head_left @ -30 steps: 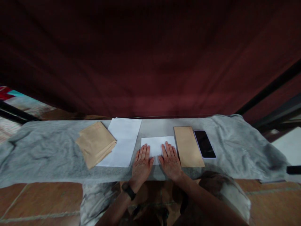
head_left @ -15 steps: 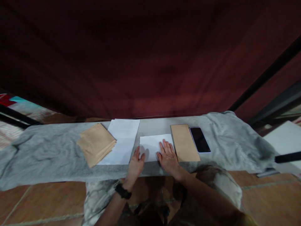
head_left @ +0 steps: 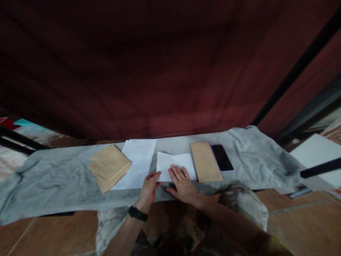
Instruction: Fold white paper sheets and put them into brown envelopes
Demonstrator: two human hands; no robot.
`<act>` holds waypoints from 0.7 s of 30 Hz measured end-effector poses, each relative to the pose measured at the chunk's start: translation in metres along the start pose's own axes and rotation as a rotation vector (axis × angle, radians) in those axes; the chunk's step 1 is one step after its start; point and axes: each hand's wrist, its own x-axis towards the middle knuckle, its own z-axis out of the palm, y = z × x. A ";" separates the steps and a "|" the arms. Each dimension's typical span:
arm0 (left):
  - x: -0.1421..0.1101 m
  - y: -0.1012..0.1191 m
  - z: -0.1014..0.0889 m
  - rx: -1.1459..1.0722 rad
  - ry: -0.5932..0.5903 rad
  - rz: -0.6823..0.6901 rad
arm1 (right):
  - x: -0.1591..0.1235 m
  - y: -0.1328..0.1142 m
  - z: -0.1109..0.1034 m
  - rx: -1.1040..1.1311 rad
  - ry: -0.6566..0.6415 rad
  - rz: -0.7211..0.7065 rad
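A thin white paper sheet point(head_left: 189, 163), probably light and easily creased, lies centrally on grey plush cloth point(head_left: 64, 177). Its near-left corner, a suitable hold, is pinched by the left hand point(head_left: 148, 187); it is pressed under the right hand's point(head_left: 186, 189) slightly parted fingers.

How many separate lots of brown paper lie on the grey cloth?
2: a fanned stack, partly over the white sheets, and a flat piece between the right hand and the phone. Each may hide further pieces.

A long, grey-draped surface point(head_left: 61, 181) carries brown envelopes point(head_left: 110, 165) overlapping white sheets point(head_left: 140, 156) — and, alongside, a creased white paper point(head_left: 165, 161), a single brown envelope point(head_left: 206, 161) and a phone point(head_left: 222, 157).
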 end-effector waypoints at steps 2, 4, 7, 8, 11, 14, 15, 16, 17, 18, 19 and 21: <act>-0.007 0.008 0.005 -0.026 -0.079 0.051 | 0.003 -0.002 -0.008 0.033 0.017 0.005; -0.012 0.013 0.010 -0.054 -0.176 0.104 | 0.008 0.002 -0.019 0.103 0.063 0.063; -0.018 0.013 0.016 -0.104 -0.256 0.094 | 0.017 0.015 -0.039 0.409 0.154 0.158; -0.020 0.009 0.018 -0.107 -0.266 0.055 | 0.020 0.019 -0.045 0.561 0.192 0.217; -0.027 -0.008 0.027 -0.086 -0.347 -0.109 | 0.026 0.026 -0.054 0.991 0.307 0.471; -0.034 -0.027 0.041 -0.125 -0.473 -0.203 | 0.030 0.024 -0.052 1.214 0.410 0.616; -0.035 -0.032 0.045 -0.150 -0.484 -0.188 | 0.030 0.024 -0.050 1.233 0.430 0.618; -0.034 -0.036 0.048 -0.174 -0.470 -0.153 | 0.030 0.023 -0.048 1.236 0.438 0.610; -0.033 -0.039 0.049 -0.194 -0.436 -0.105 | 0.030 0.024 -0.046 1.232 0.436 0.602; -0.030 -0.040 0.049 -0.201 -0.393 -0.055 | 0.029 0.026 -0.044 1.230 0.430 0.600; -0.026 -0.040 0.046 -0.189 -0.349 -0.007 | 0.028 0.029 -0.042 1.233 0.423 0.610; -0.013 -0.036 0.035 -0.101 -0.282 0.077 | 0.025 0.039 -0.039 1.230 0.421 0.666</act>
